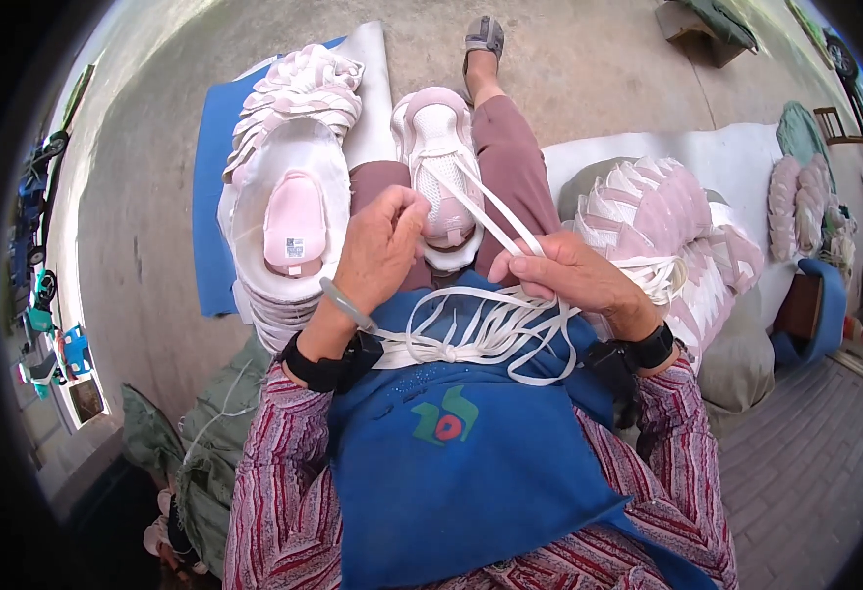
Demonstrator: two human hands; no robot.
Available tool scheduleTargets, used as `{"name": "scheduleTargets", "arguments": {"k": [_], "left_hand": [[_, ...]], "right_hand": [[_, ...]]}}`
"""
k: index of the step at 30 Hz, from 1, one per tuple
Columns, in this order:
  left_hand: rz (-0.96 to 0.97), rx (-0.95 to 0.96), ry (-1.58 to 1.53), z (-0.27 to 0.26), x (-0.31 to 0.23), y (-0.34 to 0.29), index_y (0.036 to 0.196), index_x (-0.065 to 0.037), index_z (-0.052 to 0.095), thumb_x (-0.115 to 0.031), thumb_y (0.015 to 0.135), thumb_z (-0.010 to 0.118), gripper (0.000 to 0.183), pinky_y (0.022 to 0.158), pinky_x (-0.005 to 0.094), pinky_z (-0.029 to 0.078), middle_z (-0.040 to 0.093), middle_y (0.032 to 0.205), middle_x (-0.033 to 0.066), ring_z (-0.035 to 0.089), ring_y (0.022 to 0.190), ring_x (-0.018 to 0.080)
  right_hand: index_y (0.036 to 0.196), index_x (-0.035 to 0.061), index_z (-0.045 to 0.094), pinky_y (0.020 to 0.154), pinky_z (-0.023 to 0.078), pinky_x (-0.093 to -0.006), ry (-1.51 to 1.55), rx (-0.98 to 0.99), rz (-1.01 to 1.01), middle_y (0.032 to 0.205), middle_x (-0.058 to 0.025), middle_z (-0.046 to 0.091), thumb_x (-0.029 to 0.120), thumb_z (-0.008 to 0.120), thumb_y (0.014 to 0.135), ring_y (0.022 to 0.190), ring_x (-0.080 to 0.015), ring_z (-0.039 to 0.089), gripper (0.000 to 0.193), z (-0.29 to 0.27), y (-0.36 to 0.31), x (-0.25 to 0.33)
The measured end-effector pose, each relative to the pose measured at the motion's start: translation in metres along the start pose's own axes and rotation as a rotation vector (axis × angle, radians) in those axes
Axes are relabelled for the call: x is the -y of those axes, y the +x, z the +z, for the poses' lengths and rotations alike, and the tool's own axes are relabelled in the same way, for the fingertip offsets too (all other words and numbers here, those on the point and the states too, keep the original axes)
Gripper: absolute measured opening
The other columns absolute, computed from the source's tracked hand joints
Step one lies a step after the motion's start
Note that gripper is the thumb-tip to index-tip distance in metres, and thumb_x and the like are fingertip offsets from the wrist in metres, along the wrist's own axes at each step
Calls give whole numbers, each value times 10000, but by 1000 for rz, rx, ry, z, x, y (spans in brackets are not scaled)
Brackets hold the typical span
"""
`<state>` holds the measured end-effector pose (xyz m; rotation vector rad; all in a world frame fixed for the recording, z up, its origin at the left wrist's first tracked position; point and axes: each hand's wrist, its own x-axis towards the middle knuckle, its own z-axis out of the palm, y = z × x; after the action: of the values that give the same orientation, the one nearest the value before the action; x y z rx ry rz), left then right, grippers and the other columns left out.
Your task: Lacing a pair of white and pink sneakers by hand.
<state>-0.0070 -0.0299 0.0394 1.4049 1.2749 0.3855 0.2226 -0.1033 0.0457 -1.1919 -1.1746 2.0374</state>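
A pink and white shoe upper [438,133], partly laced, sits between my knees with its toe pointing away from me. Two strands of white shoelace [490,221] run from its eyelets to my right hand [579,277], which is closed on them with thumb and forefinger pinched. My left hand [384,246] is beside the upper's heel, fingers curled together in a pinch; whatever is between them cannot be made out. Across my blue apron [431,511] lies a knotted bundle of white laces [451,352], some loops hanging near my right hand.
At my left, a stack of pink and white uppers [299,128] lies on blue and white sheeting, with a pink insole-like piece [295,218] in the nearest. More uppers [648,206] are heaped at my right. Green sacking [220,433] lies at lower left, and a blue chair [817,310] stands far right.
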Motion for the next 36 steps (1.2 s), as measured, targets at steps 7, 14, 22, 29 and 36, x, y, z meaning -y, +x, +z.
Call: {"name": "scheduleTargets", "arguments": {"k": [7,14,22,29,36], "left_hand": [[545,-351,534,1,44,83,984,-8,610,-96,852,610,159,644,344,490,610,811,120,602,666,245],[673,-332,784,-5,34,94,941,-21,579,-152,878,570,146,604,363,478,599,795,135,586,637,277],[-65,-54,-121,-41,11,65,1031,9,542,-135,881,560,208,426,215,435,560,772,49,535,610,74],[-67,68,-87,-28,21,77,1140,-7,546,-111,885,593,280,464,175,442,553,890,38,499,600,50],[-59,103,-196,-26,22,84,1020,-30,578,-122,868,641,189,470,177,454,559,756,-7,509,587,48]], "right_hand": [[982,45,653,542,361,-227,-124,44,-80,584,26,464,324,446,985,565,-60,430,347,15,29,-3],[964,24,655,534,364,-231,-102,-7,-141,579,20,477,315,469,970,561,-62,440,346,18,42,-8],[953,29,659,523,355,-212,-15,-113,-138,606,37,497,289,506,957,566,-40,436,302,16,48,-12],[993,14,656,548,354,-191,97,-150,-123,624,44,489,273,471,969,594,-36,444,319,13,48,-19],[1021,11,650,553,347,-184,96,-158,-103,631,46,493,271,462,970,586,-34,428,325,14,50,-23]]}}
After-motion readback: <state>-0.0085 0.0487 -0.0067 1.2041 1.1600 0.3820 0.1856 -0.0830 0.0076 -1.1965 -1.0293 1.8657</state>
